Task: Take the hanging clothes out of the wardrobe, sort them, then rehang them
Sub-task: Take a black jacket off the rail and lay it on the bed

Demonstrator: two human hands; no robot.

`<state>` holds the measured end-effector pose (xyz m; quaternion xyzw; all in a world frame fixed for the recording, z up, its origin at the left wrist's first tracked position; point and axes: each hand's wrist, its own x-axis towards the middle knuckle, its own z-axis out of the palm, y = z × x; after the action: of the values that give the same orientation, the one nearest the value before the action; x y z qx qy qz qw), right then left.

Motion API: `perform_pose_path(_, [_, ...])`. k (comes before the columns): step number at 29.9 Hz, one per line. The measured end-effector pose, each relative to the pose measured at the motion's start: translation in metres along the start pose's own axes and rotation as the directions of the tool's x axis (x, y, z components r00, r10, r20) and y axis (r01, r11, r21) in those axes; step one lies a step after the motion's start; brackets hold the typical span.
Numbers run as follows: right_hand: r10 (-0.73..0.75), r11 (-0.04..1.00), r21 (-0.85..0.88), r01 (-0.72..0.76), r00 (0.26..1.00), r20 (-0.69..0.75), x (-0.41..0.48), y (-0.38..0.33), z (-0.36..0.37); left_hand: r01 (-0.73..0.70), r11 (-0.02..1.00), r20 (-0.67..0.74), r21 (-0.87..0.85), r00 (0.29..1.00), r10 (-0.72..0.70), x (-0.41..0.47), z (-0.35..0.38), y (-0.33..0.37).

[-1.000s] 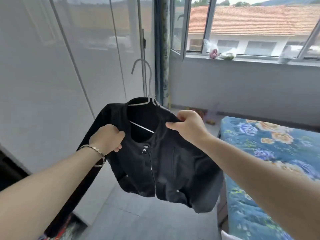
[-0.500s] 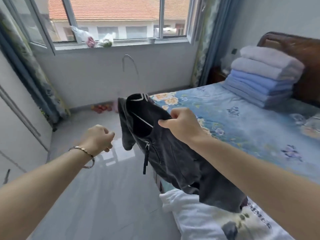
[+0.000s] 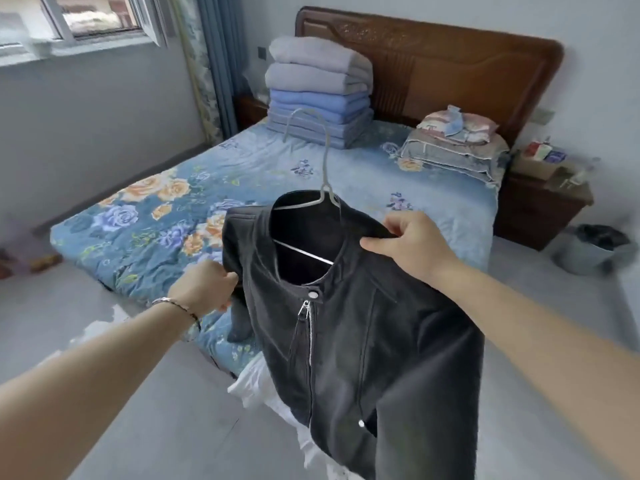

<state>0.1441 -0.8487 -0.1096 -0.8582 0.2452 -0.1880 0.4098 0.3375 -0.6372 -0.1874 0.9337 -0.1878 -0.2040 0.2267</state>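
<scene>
A black zip-up jacket (image 3: 346, 327) hangs on a pale hanger (image 3: 323, 188), held in the air over the near corner of the bed (image 3: 145, 216). My right hand (image 3: 405, 244) pinches the jacket's right shoulder beside the collar. At the jacket's left shoulder, my left hand (image 3: 204, 289), with a bracelet on the wrist, has curled fingers that meet the edge of the fabric and seem to pinch it. The hanger's hook sticks up free. A white garment (image 3: 256, 382) lies on the bed's corner, partly hidden under the jacket.
Folded blankets (image 3: 318, 95) are stacked at the head of the floral bed, with pillows (image 3: 453, 143) beside them against a wooden headboard (image 3: 450, 64). At the right stand a nightstand (image 3: 540, 202) and a bin (image 3: 588, 251). Grey floor (image 3: 104, 341) lies to the left.
I have turned from the wardrobe and window to face the bed. The jacket came along in my right hand. My left hand, off the jacket half a second ago, is back at its left shoulder.
</scene>
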Motion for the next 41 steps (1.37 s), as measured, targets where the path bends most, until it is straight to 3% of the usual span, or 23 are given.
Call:
perform_pose_path(5, [0.135,0.988,-0.058,-0.143,0.983,-0.122,0.042,0.119,-0.032,-0.026,0.996,0.113,0.09,0.993,0.016,0.034,0.058,0.046])
perform_pose_path(10, [0.266,0.952,-0.087,-0.292,0.937,-0.228,0.094,0.25,-0.035,0.063,0.988,0.207,0.142,0.974,-0.092,0.092,0.118,0.087])
perform_pose_path(12, [0.32,0.922,-0.16,-0.353,0.926,-0.198,0.12,0.294,-0.033,0.096,0.983,0.229,0.154,0.965,-0.13,0.114,0.139,0.103])
perform_pose_path(14, [0.347,0.853,-0.384,-0.353,0.934,-0.086,0.143,0.329,-0.027,0.116,0.981,0.226,0.157,0.963,-0.15,0.133,0.159,0.115])
perform_pose_path(17, [0.359,0.642,-0.733,-0.225,0.933,0.029,0.17,0.378,-0.008,0.128,0.978,0.232,0.163,0.959,-0.164,0.162,0.193,0.123])
perform_pose_path(22, [0.502,0.493,-0.821,-0.29,0.865,-0.004,0.203,0.436,0.016,0.17,0.971,0.228,0.17,0.952,-0.206,0.201,0.237,0.122])
perform_pose_path(27, [0.625,0.409,-0.769,-0.492,0.765,-0.157,0.228,0.464,0.015,0.216,0.958,0.226,0.186,0.94,-0.256,0.228,0.256,0.127])
perform_pose_path(29, [0.634,0.404,-0.82,-0.405,0.77,-0.068,0.233,0.463,0.018,0.227,0.954,0.227,0.194,0.936,-0.269,0.233,0.256,0.128])
perform_pose_path(33, [0.556,0.554,-0.832,-0.01,0.749,0.361,0.245,0.425,0.044,0.233,0.956,0.208,0.18,0.94,-0.269,0.235,0.241,0.127])
perform_pose_path(37, [0.5,0.669,-0.723,0.174,0.614,0.61,0.253,0.341,0.089,0.249,0.951,0.149,0.182,0.949,-0.277,0.221,0.207,0.118])
perform_pose_path(41, [0.364,0.694,-0.57,0.441,0.467,0.805,0.244,0.233,0.143,0.296,0.943,0.052,0.151,0.95,-0.306,0.183,0.153,0.087])
